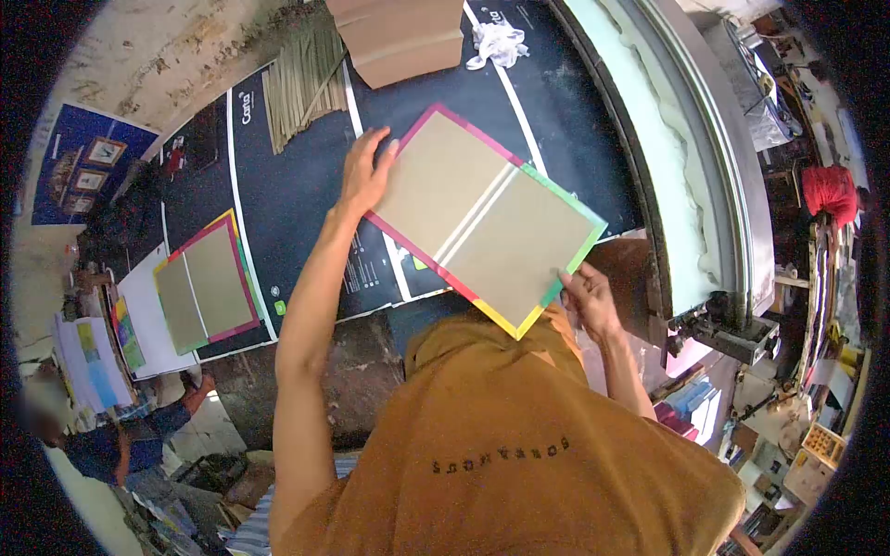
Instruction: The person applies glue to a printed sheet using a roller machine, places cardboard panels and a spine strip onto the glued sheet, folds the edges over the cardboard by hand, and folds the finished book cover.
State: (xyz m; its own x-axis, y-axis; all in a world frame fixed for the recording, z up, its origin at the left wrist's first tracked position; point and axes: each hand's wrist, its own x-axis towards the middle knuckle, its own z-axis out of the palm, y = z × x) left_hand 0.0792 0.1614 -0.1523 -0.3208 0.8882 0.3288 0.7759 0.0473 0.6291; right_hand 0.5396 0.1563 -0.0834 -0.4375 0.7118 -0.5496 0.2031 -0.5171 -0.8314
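Observation:
A grey-brown board cover [417,176] with coloured edges in magenta, green, yellow and red, and two white strips across its middle, is held tilted in front of my body. My right hand [591,298] pinches its lower right edge near the green and yellow corner. My left hand [367,176] is at the upper left edge, fingers apart, its palm side against or close to the board. A similar cover [218,283] with coloured edges lies to the left on a white sheet [144,296].
Thin strips [304,83], a cardboard box [399,42] and a crumpled white cloth [498,44] sit on the dark tabletop [287,204]. A long metal-edged machine [691,167] stands at right. One person [139,440] is at lower left; another in red [830,195] is far right.

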